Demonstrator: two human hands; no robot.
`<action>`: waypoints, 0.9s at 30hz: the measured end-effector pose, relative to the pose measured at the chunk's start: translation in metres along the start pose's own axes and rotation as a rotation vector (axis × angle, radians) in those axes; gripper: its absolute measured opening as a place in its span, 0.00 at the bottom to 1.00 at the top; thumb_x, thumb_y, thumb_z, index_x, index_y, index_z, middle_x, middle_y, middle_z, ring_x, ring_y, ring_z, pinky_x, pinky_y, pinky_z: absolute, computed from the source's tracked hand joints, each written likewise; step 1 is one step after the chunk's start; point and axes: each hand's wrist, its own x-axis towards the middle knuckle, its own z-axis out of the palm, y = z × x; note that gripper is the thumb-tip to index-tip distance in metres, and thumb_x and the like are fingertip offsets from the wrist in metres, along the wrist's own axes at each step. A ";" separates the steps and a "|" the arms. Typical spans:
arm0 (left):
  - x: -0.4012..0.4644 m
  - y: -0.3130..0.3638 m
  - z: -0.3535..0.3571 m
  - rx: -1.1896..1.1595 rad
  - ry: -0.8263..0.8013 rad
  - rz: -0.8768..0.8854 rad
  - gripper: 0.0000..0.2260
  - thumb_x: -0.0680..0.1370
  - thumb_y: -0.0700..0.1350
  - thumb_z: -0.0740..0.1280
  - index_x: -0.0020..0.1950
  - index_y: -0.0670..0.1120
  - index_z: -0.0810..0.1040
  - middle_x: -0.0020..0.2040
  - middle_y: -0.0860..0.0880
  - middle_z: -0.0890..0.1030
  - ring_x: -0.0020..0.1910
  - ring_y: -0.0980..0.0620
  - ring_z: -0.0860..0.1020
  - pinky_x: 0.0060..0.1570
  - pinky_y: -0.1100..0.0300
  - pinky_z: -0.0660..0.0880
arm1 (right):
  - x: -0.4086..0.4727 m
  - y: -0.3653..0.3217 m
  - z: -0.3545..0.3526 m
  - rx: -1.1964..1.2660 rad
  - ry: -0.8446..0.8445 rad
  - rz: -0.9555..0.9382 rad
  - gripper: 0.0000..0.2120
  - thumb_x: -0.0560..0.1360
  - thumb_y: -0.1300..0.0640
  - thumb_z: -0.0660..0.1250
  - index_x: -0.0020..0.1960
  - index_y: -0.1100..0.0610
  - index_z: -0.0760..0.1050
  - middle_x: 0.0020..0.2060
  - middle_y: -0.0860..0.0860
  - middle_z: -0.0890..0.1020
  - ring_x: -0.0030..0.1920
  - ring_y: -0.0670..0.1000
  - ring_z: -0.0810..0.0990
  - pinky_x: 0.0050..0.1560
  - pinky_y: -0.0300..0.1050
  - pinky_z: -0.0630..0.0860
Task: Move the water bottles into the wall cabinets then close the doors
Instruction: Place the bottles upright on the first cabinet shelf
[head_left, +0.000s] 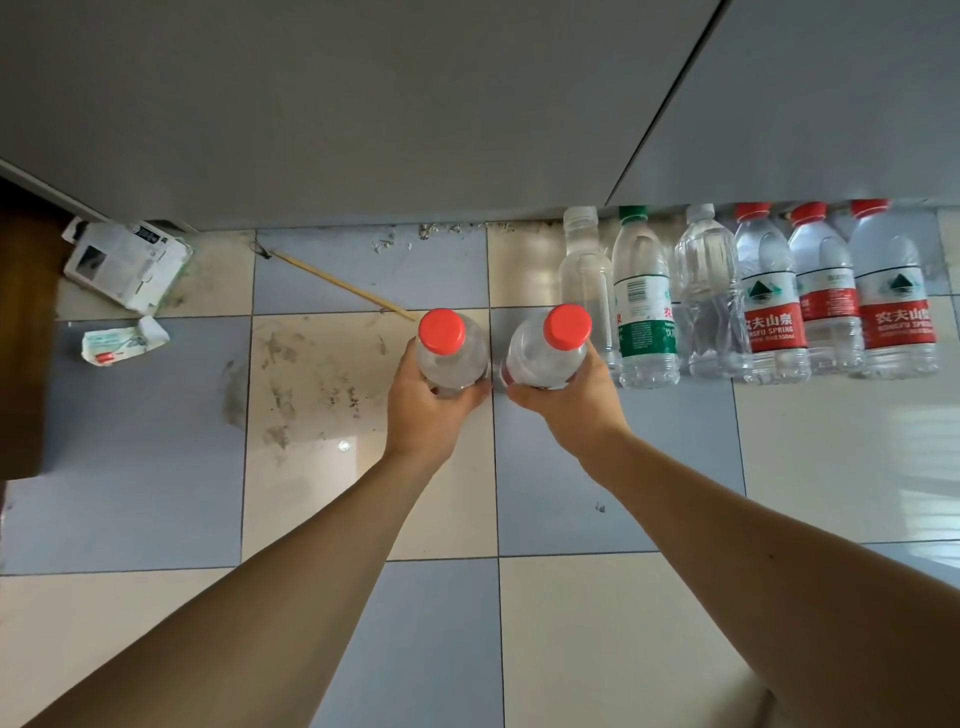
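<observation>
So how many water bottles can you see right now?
8: one in the left hand at, one in the right hand at, six standing along the cabinet base. Others may be hidden.

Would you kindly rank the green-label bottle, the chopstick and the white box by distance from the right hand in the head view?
From the right hand:
1. Green-label bottle, just right of it.
2. Chopstick, left, beyond the other hand.
3. White box, far left by the wall.

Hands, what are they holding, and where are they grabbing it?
Each hand holds one red-capped water bottle. The left hand wraps its fingers around the left bottle at its lower body; the right hand grips the right bottle the same way.
</observation>
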 end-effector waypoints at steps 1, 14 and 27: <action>-0.002 0.002 -0.001 0.005 0.009 0.004 0.25 0.69 0.42 0.81 0.64 0.46 0.78 0.56 0.48 0.83 0.58 0.48 0.81 0.60 0.52 0.79 | -0.002 -0.002 -0.001 0.011 0.004 0.014 0.27 0.66 0.58 0.83 0.60 0.46 0.76 0.49 0.43 0.84 0.49 0.41 0.82 0.45 0.33 0.77; -0.087 0.163 -0.089 0.024 -0.004 0.046 0.25 0.68 0.46 0.82 0.62 0.51 0.79 0.54 0.56 0.84 0.55 0.58 0.81 0.49 0.67 0.77 | -0.112 -0.161 -0.062 -0.089 -0.100 -0.053 0.28 0.66 0.55 0.83 0.62 0.48 0.76 0.51 0.46 0.84 0.53 0.49 0.83 0.54 0.46 0.81; -0.253 0.486 -0.187 -0.224 0.156 0.252 0.23 0.67 0.49 0.83 0.58 0.59 0.79 0.53 0.59 0.85 0.56 0.60 0.81 0.56 0.56 0.78 | -0.318 -0.483 -0.197 -0.041 -0.114 -0.378 0.27 0.65 0.51 0.84 0.59 0.45 0.77 0.51 0.42 0.85 0.51 0.41 0.84 0.50 0.38 0.80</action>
